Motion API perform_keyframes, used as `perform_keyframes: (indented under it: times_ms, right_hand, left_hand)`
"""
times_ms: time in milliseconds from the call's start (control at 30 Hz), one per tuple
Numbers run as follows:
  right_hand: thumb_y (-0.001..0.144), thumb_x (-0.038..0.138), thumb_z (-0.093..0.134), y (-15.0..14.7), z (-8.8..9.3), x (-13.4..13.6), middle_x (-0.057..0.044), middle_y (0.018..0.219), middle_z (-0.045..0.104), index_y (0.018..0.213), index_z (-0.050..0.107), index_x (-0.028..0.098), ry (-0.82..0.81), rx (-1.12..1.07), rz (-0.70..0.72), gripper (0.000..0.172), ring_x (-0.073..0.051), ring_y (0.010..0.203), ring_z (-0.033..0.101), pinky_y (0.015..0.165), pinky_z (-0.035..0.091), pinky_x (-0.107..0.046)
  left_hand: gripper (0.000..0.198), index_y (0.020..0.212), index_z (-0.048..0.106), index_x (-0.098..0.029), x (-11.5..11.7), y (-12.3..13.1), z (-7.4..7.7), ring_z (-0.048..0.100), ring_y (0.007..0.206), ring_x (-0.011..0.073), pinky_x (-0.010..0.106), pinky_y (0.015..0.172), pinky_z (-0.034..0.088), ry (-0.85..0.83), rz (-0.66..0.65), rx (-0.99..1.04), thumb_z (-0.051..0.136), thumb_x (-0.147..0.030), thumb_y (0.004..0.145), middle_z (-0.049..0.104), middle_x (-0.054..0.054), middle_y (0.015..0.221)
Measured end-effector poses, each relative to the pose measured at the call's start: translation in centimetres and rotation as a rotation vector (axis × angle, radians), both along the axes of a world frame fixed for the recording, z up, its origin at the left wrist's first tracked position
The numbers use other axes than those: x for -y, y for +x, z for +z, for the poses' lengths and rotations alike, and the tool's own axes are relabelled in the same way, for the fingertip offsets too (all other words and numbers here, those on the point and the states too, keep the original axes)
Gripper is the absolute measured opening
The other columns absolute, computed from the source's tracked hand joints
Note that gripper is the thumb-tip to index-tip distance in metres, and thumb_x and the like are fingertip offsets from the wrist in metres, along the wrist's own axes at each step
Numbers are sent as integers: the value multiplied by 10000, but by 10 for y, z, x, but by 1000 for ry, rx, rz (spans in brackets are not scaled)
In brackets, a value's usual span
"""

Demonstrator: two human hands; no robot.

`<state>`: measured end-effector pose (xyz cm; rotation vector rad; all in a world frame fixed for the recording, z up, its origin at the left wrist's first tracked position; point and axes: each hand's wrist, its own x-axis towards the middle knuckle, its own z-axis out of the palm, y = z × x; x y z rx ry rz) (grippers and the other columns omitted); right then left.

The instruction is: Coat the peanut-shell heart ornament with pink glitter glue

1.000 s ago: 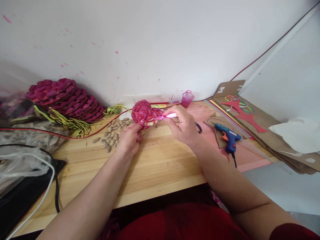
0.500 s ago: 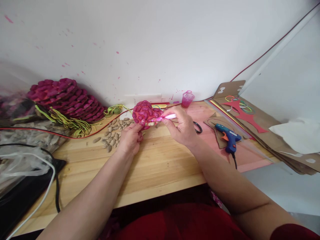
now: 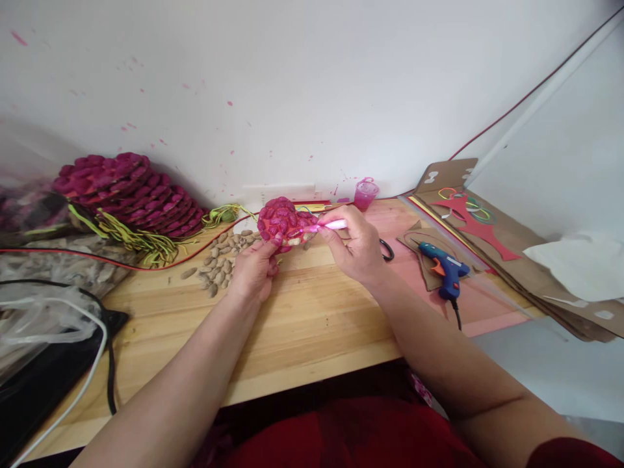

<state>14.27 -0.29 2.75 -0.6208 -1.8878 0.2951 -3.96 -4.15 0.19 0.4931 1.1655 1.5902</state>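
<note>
My left hand [image 3: 254, 268] grips the lower left edge of a magenta-painted peanut-shell piece [image 3: 279, 220], thumb on top. Pale, unpainted shell shows along its lower edge. In my right hand [image 3: 355, 245] is a paintbrush [image 3: 332, 225] with a white and pink handle, pinched between thumb and fingers. Its tip rests on or right at the right part of the piece. Loose peanuts [image 3: 221, 263] lie on the wooden table [image 3: 292, 331] just left of my left hand. A clear cup of pink paint [image 3: 365, 194] stands by the wall, beyond my right hand.
A stack of magenta peanut-shell pieces [image 3: 131, 195] with yellow-green strings [image 3: 141, 240] leans at the left. Plastic bags [image 3: 53, 318] and cables lie nearer. On the right are a blue glue gun [image 3: 444, 268], black scissor handle [image 3: 387, 249], cardboard [image 3: 536, 276] and red cut-outs [image 3: 487, 234].
The brush tip has shifted slightly left over the piece. Both hands otherwise keep nearly the same place and grip.
</note>
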Motion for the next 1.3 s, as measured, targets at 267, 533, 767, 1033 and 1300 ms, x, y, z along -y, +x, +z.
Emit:
perform_keyframes:
  times_ms: [267,533,767,1033,1300]
  right_hand:
    - [972,254,615,-2,1,2,-33,918,733,951,637,241,53,52,-8,33,-201,910,664,838,524,-357]
    - [969,246,635,-4,0,3,-24,908,736,946,642,235,95,63,-14,26,-196,891,657,837,511,-349]
    - [965,230,632,-4,0,3,-26,911,734,954,642,237,96,48,-19,16,-200,902,658,830,515,-348]
    - [965,233,631,-4,0,3,-29,911,730,954,640,236,86,52,-18,15,-202,900,658,831,518,-352]
    - [953,213,639,-4,-2,2,-24,934,740,961,638,243,99,37,-19,31,-196,909,669,846,529,-352]
  left_hand:
    - [253,631,643,-141,1,2,0,277,361,25,209,380,162,14,16,-8,877,-236,608,671,34,566]
    - [257,664,685,-124,1,2,-1,272,361,21,199,369,164,25,12,-4,889,-257,582,678,29,568]
    - [244,651,672,-132,1,3,1,269,353,20,195,369,169,14,15,-11,885,-246,613,696,39,573]
    - [234,613,645,-129,1,3,2,281,347,23,201,367,163,10,36,-4,860,-218,625,679,40,556]
    - [224,662,676,-123,1,2,0,269,360,23,207,374,156,15,17,-2,873,-222,619,689,36,576]
